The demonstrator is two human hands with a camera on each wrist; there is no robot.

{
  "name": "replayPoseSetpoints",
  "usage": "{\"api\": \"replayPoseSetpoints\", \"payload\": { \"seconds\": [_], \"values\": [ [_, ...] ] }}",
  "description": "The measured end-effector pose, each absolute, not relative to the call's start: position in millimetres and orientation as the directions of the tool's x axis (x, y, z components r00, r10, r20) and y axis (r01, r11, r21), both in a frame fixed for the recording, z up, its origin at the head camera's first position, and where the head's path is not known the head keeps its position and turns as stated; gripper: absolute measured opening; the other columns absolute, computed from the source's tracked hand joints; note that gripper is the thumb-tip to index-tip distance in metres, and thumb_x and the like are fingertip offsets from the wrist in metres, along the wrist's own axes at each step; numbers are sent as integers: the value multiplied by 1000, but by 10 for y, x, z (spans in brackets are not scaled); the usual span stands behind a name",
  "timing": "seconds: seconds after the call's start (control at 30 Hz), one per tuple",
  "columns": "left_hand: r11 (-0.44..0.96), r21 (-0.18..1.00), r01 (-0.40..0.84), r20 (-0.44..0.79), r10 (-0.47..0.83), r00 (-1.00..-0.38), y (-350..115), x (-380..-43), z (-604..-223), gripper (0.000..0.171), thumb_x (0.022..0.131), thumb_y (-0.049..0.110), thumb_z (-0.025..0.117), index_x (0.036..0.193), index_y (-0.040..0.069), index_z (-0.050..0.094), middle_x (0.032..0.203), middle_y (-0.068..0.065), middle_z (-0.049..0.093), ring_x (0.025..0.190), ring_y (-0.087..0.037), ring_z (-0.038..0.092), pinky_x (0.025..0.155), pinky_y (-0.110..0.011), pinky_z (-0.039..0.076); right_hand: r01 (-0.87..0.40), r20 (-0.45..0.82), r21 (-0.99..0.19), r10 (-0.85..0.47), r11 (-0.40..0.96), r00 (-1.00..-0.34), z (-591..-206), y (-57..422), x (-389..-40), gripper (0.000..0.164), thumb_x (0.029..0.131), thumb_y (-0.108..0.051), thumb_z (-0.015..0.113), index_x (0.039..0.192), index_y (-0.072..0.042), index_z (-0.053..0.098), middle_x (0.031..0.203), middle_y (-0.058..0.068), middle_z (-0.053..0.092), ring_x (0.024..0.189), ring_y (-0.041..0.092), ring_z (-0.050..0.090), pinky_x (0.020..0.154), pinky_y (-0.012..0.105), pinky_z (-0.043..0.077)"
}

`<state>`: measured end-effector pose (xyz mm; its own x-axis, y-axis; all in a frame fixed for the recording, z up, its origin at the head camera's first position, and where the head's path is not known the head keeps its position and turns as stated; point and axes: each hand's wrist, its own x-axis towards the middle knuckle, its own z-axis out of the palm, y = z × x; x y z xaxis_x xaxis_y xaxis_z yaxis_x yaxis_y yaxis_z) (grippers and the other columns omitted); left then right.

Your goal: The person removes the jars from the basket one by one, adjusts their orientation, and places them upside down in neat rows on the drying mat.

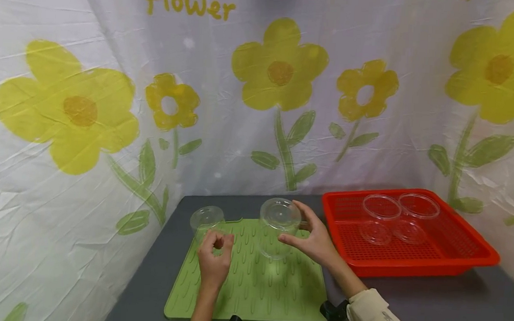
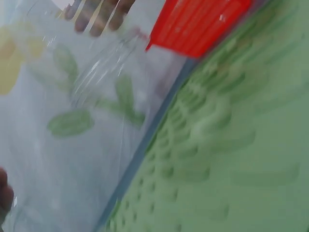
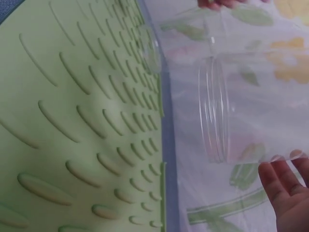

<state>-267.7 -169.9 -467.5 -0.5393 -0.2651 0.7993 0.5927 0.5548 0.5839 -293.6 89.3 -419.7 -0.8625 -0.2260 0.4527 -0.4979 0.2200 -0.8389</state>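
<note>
My right hand [image 1: 312, 235] holds a clear plastic jar [image 1: 278, 230] above the green mat, thumb on the near side and fingers round the right. The jar is upside down; in the right wrist view the threaded mouth of this jar [image 3: 215, 108] faces the mat. A second clear jar [image 1: 207, 217] is at the mat's far left corner, also mouth down. Just in front of it is my left hand [image 1: 214, 258], fingers loosely curled, with a gap between thumb and fingers and nothing seen in it. The left hand hides part of that jar.
A green ridged mat [image 1: 257, 293] lies on the dark grey table [image 1: 143, 291]. To the right stands a red slotted basket [image 1: 463, 259] with two clear jars [image 1: 381, 207] inside. A white curtain [image 1: 222, 153] with painted flowers hangs behind and to the left.
</note>
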Motion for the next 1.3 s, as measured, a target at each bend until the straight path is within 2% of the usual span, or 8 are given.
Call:
{"api": "replayPoseSetpoints", "payload": {
  "seconds": [0.27, 0.37, 0.47, 0.57, 0.67, 0.77, 0.9, 1.3],
  "values": [
    [686, 698, 204, 655, -496, -570, -2173, -2657, -4870, 33, 91, 5, 46, 59, 10, 40, 64, -4, 39, 61, -17, 31, 61, -32, 26, -504, 468, -827, -192, 249, -863, -4259, 797, -2986, 90, 71, -32, 87, 146, -27, 38, 127, 6, 59, 116, 26, 57, 95, 48, 50],
    [682, 730, 56, 563, -552, -615, -2303, -2640, -4907, 28, 95, 10, 39, 67, 10, 44, 79, -12, 48, 73, -28, 39, 66, -41, 29, -487, 451, -829, -185, 275, -873, -4273, 775, -3011, 91, 70, -35, 86, 147, -28, 37, 127, 5, 59, 116, 24, 57, 95, 47, 51],
    [654, 748, -113, 424, -601, -677, -2410, -2624, -4925, 19, 96, 15, 37, 85, 8, 51, 108, -20, 51, 104, -41, 43, 80, -57, 31, -470, 434, -833, -183, 292, -882, -4281, 754, -3035, 92, 70, -37, 86, 147, -29, 37, 128, 5, 59, 116, 24, 58, 96, 47, 51],
    [635, 726, -265, 222, -580, -783, -2507, -2618, -4950, 29, 89, 13, 38, 114, 5, 49, 133, -26, 39, 132, -49, 21, 98, -74, 14, -457, 421, -838, -181, 297, -889, -4290, 730, -3062, 92, 70, -37, 87, 147, -29, 37, 128, 5, 58, 116, 25, 58, 97, 49, 50],
    [649, 667, -366, 6, -496, -868, -2585, -2634, -5003, 56, 84, 12, 40, 139, 1, 34, 149, -30, 20, 140, -56, -7, 98, -81, -14, -443, 403, -840, -186, 312, -896, -4299, 697, -3099, 92, 70, -39, 86, 147, -29, 37, 133, 5, 54, 118, 26, 57, 97, 50, 50],
    [673, 604, -426, -148, -431, -890, -2630, -2649, -5055, 68, 87, 16, 42, 149, 0, 20, 155, -31, 1, 137, -57, -25, 93, -78, -27, -429, 382, -839, -199, 334, -902, -4299, 653, -3139, 93, 70, -43, 85, 147, -28, 37, 137, 4, 50, 120, 26, 55, 98, 49, 50],
    [687, 566, -455, -217, -409, -887, -2627, -2665, -5083, 70, 91, 21, 41, 152, 1, 13, 156, -31, -12, 135, -56, -31, 91, -75, -32, -412, 364, -840, -196, 354, -910, -4305, 587, -3192, 93, 70, -45, 85, 148, -25, 37, 139, 4, 47, 119, 28, 55, 98, 48, 51],
    [698, 543, -467, -235, -407, -883, -2627, -2654, -5088, 70, 90, 20, 37, 153, 1, 11, 155, -32, -18, 134, -55, -35, 88, -75, -34, -363, 313, -856, -191, 367, -930, -4404, 270, -3287, 95, 71, -46, 84, 149, -26, 35, 149, 5, 41, 124, 29, 52, 96, 47, 51]
  ]
}}
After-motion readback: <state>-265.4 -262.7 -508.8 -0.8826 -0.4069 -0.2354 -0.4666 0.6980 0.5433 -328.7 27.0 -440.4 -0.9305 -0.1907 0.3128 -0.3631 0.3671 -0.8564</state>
